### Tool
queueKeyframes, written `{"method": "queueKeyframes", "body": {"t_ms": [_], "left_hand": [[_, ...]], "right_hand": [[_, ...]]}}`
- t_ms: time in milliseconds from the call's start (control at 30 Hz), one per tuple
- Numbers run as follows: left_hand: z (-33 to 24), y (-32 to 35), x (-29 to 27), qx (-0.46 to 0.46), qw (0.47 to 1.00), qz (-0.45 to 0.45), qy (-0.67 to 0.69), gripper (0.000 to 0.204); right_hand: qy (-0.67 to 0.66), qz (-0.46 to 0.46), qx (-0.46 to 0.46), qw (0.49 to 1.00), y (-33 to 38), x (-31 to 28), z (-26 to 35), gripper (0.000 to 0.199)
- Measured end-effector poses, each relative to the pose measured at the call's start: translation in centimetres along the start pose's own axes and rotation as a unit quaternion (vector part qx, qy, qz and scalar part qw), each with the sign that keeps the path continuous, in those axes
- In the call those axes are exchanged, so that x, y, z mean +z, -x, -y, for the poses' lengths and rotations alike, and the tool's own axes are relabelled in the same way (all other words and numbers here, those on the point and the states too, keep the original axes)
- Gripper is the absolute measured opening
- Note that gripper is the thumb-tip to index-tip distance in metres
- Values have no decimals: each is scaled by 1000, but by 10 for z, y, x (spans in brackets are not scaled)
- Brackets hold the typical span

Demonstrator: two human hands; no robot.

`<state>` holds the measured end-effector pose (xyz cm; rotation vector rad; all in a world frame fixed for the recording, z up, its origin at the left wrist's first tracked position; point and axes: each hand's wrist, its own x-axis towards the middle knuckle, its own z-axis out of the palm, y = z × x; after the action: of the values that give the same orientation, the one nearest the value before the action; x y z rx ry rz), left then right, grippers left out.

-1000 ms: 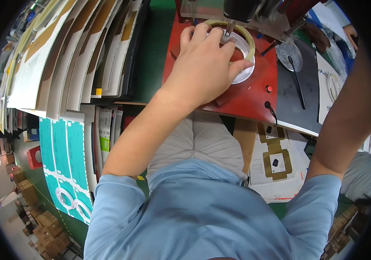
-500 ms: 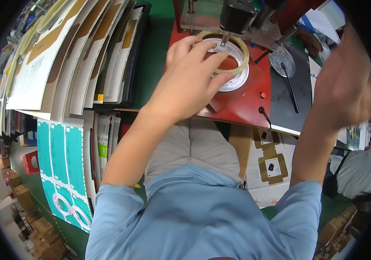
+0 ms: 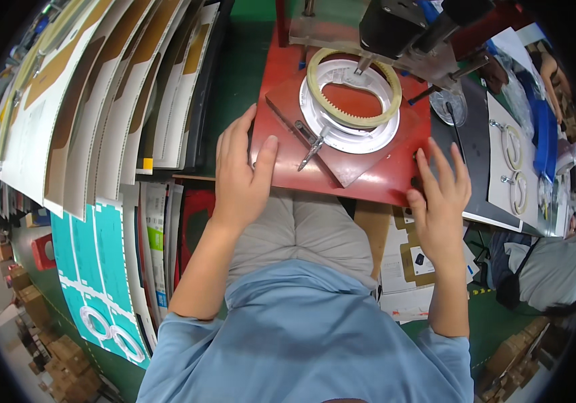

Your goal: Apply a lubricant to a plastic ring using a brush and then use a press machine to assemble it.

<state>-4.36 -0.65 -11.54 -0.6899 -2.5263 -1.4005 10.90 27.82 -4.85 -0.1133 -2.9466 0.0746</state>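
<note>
A red machine base (image 3: 288, 144) lies in front of me. My left hand (image 3: 242, 168) rests along its left edge, fingers stretched out, holding nothing. At its right front corner my right hand (image 3: 444, 205) has its fingers spread, the thumb close to the small buttons there. Between them a white round part (image 3: 362, 144) sits on a brown-red square plate (image 3: 342, 173). A yellowish toothed ring (image 3: 390, 111) lies over it, slightly tilted. A shiny metal piece (image 3: 313, 149) sticks out at the white part's front left. Neither hand touches these parts.
Above the ring hangs a black machine head (image 3: 392, 27). Cardboard sheets (image 3: 66, 101) stand stacked at left, above a teal printed sheet (image 3: 90, 242). To the right are a clear round dish (image 3: 450, 107) and a white board with two rings (image 3: 513, 161). Another person's arm (image 3: 553, 84) shows far right.
My left hand has left the toothed ring and moved down-left to the base's edge. My right hand has come down and left to the base's right corner. The shiny metal piece now shows.
</note>
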Motion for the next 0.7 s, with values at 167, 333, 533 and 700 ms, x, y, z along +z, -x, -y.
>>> {"method": "queueKeyframes", "body": {"t_ms": [167, 333, 533, 700], "left_hand": [[-1, 0, 2, 10, 1000, -5, -8, 51], [1, 2, 0, 6, 1000, -5, -4, 51], [-7, -3, -11, -1, 1000, 28, 9, 54], [-32, -19, -24, 41, 999, 12, -6, 43]], "right_hand": [[-3, 12, -27, 1000, -4, -6, -4, 57], [-33, 19, -31, 999, -10, -16, -9, 48], [-175, -142, -24, 974, -35, -17, 5, 27], [-261, -148, -32, 953, -51, -7, 12, 23]]}}
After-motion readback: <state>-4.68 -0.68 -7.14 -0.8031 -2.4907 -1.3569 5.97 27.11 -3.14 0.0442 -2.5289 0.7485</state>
